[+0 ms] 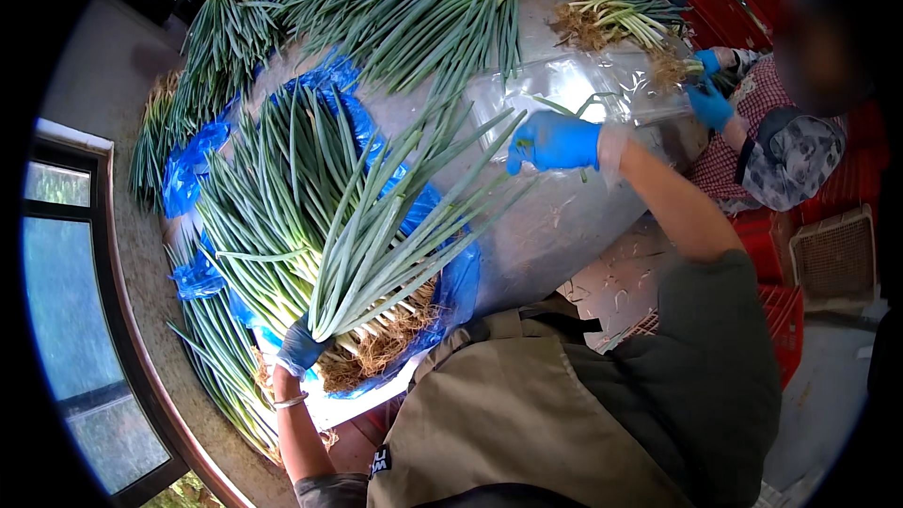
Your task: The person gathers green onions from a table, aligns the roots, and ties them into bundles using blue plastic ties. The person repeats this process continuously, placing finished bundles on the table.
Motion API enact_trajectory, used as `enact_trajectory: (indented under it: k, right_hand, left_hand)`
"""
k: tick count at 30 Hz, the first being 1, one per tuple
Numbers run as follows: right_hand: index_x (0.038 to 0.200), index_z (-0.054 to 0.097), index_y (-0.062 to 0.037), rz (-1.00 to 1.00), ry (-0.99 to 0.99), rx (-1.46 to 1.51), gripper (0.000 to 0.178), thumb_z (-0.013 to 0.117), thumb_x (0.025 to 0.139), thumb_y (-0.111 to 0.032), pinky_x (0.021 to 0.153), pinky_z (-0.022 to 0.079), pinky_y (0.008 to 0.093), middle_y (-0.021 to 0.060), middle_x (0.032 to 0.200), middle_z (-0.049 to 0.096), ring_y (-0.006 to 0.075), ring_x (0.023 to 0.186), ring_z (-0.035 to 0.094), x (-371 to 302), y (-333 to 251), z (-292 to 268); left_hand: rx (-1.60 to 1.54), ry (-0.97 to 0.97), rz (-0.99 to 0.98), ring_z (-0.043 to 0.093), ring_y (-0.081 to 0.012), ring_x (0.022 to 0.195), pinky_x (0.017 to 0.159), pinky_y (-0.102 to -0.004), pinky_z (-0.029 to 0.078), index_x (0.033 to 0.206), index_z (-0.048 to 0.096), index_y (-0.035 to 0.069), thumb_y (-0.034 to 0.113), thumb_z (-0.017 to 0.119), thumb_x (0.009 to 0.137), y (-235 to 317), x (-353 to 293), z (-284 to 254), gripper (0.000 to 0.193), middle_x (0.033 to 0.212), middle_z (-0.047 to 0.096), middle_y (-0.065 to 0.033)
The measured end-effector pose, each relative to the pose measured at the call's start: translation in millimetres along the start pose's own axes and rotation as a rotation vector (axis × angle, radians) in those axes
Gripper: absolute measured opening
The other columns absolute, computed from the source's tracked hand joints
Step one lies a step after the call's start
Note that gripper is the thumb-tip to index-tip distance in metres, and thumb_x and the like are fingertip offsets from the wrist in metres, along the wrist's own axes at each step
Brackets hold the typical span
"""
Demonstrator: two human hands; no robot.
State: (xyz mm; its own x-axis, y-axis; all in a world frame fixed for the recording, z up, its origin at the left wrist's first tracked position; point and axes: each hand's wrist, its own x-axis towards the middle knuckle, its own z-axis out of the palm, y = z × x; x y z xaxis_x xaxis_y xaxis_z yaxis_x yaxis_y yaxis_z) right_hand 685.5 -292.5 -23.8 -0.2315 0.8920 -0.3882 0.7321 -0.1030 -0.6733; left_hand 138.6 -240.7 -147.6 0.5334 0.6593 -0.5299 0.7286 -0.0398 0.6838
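Work in hand on spring onions, seen from above, with the blue plastic sheet [461, 268] as landmark. Your left hand [301, 348], gloved, is closed around the lower end of a held bunch [362, 245], above the near edge of the sheet; the leaves fan out across the sheet toward its right side. Your right hand [555, 141], also gloved, is raised to the right of the sheet, its fingers curled, apparently around a leaf strip [555, 105]; the grip itself is partly hidden from view.

As to progress, the stage appears to be midway. A large pile [273, 179] lies on the sheet, its root ends gathered toward you, and seems to be the portion already arranged. Your held bunch is not yet laid down, and loose leaves may remain to be stripped from it. Beyond the sheet, a broad heap [414, 9] covers the far part of the counter [546, 235], probably awaiting handling. More onions [216, 52] lie to the left of the sheet; whether these are finished you cannot tell. To the right of the sheet, a co-worker's gloved hands [710, 105] are beside further roots.
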Motion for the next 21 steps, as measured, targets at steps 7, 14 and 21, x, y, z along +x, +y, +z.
enact_trajectory:
  k: [7,14,21]
  right_hand:
    - [0.105,0.062,-0.0113,-0.205,0.045,-0.421,0.026,0.052,0.082,-0.018,0.072,0.049,0.0380,0.0148,0.094,0.063,0.0296,0.083,0.061,0.9,32.9,62.2]
    - [0.094,0.064,-0.0175,0.454,0.351,1.440,0.032,0.056,0.077,-0.043,0.077,0.042,0.0268,0.0033,0.087,0.063,0.0170,0.081,0.055,-23.0,-15.1,19.8]
    - [0.089,0.056,-0.0071,0.016,0.391,0.801,0.018,0.055,0.084,-0.025,0.056,0.032,0.0250,0.0015,0.076,0.044,0.0114,0.066,0.041,56.0,-54.7,126.1]
  left_hand:
    - [0.031,0.017,0.018,0.061,-0.0176,0.090,0.084,-0.0305,0.047,0.114,0.055,0.003,0.009,0.076,0.065,-2.2,2.9,-2.4,0.053,0.101,0.066,-0.0094]
    - [0.253,0.077,0.000,0.060,-0.0273,0.096,0.088,-0.0352,0.046,0.119,0.052,0.004,0.014,0.079,0.063,-5.5,-14.5,-2.3,0.063,0.105,0.063,-0.0150]
    - [-0.290,0.488,0.032,0.061,-0.0172,0.078,0.072,-0.0298,0.049,0.100,0.062,0.001,0.019,0.070,0.077,75.0,-92.8,-130.8,0.030,0.088,0.065,-0.0101]
